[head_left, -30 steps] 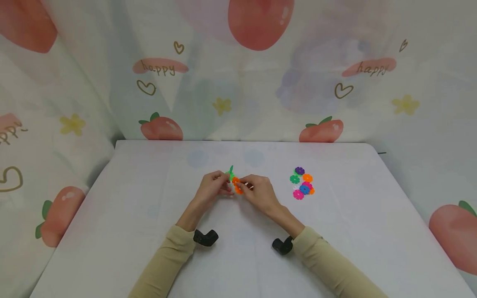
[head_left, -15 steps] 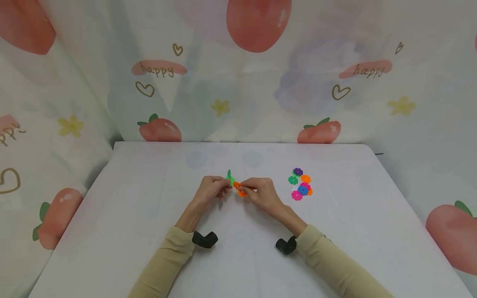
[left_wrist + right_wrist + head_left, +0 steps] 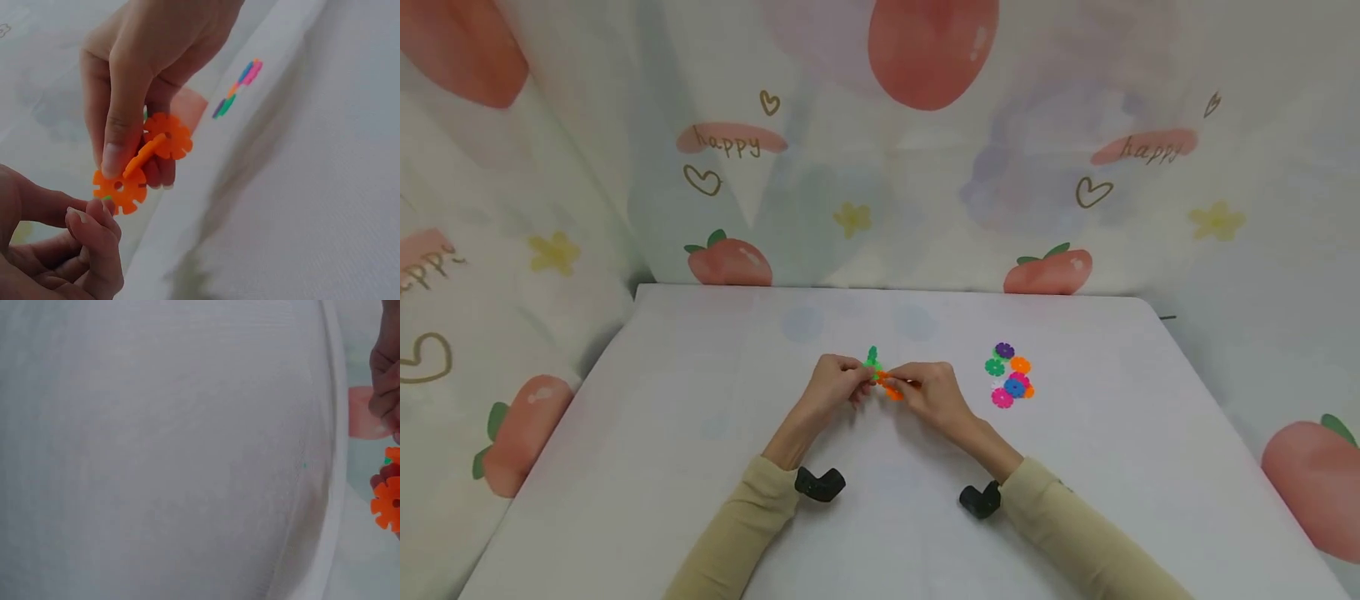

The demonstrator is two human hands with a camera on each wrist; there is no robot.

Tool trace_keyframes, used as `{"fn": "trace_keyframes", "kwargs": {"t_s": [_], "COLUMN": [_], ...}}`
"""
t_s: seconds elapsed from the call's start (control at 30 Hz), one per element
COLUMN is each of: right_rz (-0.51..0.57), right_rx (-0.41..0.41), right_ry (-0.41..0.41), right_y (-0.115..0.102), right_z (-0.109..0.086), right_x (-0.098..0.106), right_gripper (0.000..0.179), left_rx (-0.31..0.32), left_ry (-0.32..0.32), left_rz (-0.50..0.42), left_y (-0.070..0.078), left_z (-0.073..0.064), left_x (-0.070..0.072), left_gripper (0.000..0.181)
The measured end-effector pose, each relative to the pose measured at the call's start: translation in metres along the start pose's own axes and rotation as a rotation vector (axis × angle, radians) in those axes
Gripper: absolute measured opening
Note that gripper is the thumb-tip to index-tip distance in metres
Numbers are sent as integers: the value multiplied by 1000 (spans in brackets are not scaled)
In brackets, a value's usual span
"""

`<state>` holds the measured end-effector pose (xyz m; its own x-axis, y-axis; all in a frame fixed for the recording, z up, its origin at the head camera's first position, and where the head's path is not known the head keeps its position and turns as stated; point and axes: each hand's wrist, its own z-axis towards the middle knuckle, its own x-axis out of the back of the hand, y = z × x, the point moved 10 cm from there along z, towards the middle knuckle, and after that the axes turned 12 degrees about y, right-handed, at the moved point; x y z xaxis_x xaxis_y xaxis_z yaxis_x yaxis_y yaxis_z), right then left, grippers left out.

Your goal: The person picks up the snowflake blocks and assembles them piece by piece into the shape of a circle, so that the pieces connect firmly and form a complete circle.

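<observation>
In the head view, both hands meet over the middle of the table. My left hand (image 3: 837, 385) pinches green slotted discs (image 3: 872, 360), joined together and partly hidden by its fingers. The right hand (image 3: 936, 398) pinches linked orange slotted discs (image 3: 895, 392). Up close in the left wrist view, the orange chain shows one flat disc (image 3: 128, 197) under the right thumb, an edge-on disc (image 3: 145, 156) and another disc (image 3: 172, 139) beyond. A sliver of green shows where the flat orange disc meets the left fingertips. Whether green and orange are interlocked there, I cannot tell.
Right of the hands lies a loose cluster of slotted discs, among them a purple disc (image 3: 1004, 351), a blue disc (image 3: 1015, 387) and a pink disc (image 3: 1002, 398). A white cloth covers the table (image 3: 715, 500). Printed curtains (image 3: 917, 183) stand behind and beside it.
The green and orange pieces have come closer together between the fingertips. The left fingers have curled in more, and the right hand has lowered slightly. The disc cluster lies as before.
</observation>
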<state>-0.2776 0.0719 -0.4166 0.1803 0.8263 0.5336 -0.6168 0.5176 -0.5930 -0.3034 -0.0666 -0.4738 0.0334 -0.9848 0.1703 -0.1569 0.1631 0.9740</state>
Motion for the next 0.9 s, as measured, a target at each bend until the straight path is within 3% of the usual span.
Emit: {"fn": "trace_keyframes", "kwargs": {"t_s": [0.17, 0.37, 0.57, 0.67, 0.77, 0.9], "right_rz": [-6, 38, 152, 222, 268, 276], "right_rx": [-42, -138, -380, -497, -540, -531], "right_ry": [-8, -1, -105, -159, -181, -172], "right_y": [3, 11, 34, 46, 51, 53], "right_z": [2, 2, -1, -7, -10, -10], "right_x": [1, 6, 0, -2, -2, 0], "right_gripper": [10, 11, 19, 22, 24, 24], "left_rx": [64, 173, 138, 118, 117, 126], "left_ry": [-19, -90, -144, -142, -125, -89], "left_rz": [-96, -193, -166, -135, -125, -138], "left_y": [-5, -14, -10, -8, -8, -8], "left_z": [1, 1, 0, 0, 1, 2], "left_x": [-2, -9, -8, -7, -6, -5], "left_gripper": [22, 19, 34, 42, 40, 31]}}
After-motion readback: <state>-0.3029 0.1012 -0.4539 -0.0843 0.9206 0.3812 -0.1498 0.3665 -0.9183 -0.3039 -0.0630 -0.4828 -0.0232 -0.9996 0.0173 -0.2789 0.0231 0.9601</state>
